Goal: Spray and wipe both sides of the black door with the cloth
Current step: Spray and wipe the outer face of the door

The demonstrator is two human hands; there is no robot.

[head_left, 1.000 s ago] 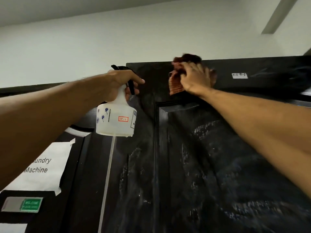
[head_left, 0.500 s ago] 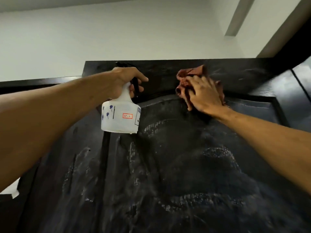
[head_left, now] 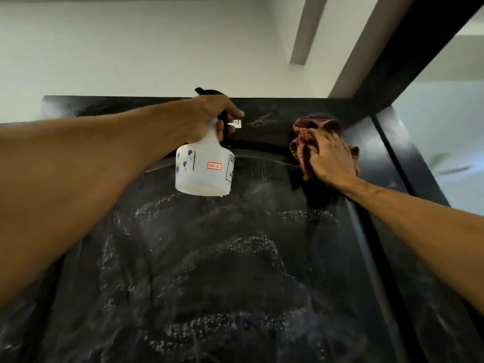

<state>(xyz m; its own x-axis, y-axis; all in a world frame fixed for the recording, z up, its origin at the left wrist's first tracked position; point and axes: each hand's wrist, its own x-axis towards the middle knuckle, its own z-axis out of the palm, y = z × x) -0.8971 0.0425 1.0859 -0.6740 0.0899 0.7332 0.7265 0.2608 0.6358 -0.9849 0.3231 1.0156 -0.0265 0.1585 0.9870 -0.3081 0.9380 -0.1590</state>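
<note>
The black door (head_left: 235,271) fills the lower view, its panel streaked with wet spray arcs. My left hand (head_left: 209,116) grips the neck of a white spray bottle (head_left: 203,170) with a black trigger, held in front of the door's top. My right hand (head_left: 330,158) presses a reddish-brown checked cloth (head_left: 301,148) flat against the door's upper right corner, just below the top frame.
The black door frame (head_left: 408,56) runs diagonally up to the right. A small white label (head_left: 235,123) sits on the top frame behind the bottle. A white wall (head_left: 131,48) and ceiling beam (head_left: 306,30) lie above. A pale room shows past the frame at right.
My right hand slid the cloth along the top of the door to the right, toward the corner. The view swung right; the bottle stayed raised in my left hand.
</note>
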